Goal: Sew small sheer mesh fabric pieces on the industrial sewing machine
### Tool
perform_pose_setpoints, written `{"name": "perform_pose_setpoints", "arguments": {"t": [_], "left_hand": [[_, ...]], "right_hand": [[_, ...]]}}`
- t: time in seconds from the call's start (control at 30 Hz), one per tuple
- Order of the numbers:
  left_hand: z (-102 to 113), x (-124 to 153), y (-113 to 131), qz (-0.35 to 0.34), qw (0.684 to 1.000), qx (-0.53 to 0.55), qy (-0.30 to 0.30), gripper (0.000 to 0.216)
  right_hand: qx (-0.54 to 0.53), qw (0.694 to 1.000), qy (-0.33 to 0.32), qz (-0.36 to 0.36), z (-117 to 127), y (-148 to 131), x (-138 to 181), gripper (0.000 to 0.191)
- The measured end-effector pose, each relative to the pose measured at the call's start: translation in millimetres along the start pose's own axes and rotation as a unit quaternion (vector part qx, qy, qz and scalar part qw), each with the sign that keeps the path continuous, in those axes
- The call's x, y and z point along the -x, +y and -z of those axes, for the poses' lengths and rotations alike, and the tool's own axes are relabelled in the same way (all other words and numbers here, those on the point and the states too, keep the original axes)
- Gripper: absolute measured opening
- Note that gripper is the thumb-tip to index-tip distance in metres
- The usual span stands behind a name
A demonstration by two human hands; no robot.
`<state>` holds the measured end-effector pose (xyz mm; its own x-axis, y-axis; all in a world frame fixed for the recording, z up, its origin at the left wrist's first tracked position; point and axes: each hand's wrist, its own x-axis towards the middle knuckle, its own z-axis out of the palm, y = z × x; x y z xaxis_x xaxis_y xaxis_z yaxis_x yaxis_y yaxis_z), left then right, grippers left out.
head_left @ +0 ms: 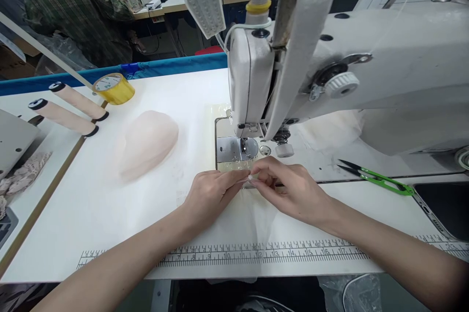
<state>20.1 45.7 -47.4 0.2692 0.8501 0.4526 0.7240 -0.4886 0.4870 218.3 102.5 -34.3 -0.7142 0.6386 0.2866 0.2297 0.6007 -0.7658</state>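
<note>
My left hand and my right hand meet just in front of the needle plate of a white sewing machine. Both hands pinch the top edge of a thin, sheer white fabric piece that lies flat on the table and runs down over the printed ruler. The fingertips touch each other over the fabric edge, a little short of the presser foot.
Green thread snips lie to the right. A stack of pale pink padded cups rests to the left, with a yellow tape roll and two thread cones beyond. Lace trim sits at far left.
</note>
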Motion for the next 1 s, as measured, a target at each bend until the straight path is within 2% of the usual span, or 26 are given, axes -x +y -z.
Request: {"name": "perform_pose_setpoints", "arguments": {"t": [0.27,0.83,1.0], "left_hand": [[0.1,0.4,0.7,-0.002,1.0,-0.004,0.004,0.02],[-1.6,0.0,0.6,-0.021,0.999,-0.019,0.018,0.023],[-1.4,0.2,0.6,-0.023,0.999,-0.02,0.023,0.024]], "right_hand": [[0.002,1.0,0.027,0.004,-0.2,-0.5,0.1,0.009],[0.005,0.999,0.02,0.046,-0.9,2.1,0.4,0.01],[0.004,0.999,0.012,0.037,-0.6,1.5,-0.1,0.009]]}}
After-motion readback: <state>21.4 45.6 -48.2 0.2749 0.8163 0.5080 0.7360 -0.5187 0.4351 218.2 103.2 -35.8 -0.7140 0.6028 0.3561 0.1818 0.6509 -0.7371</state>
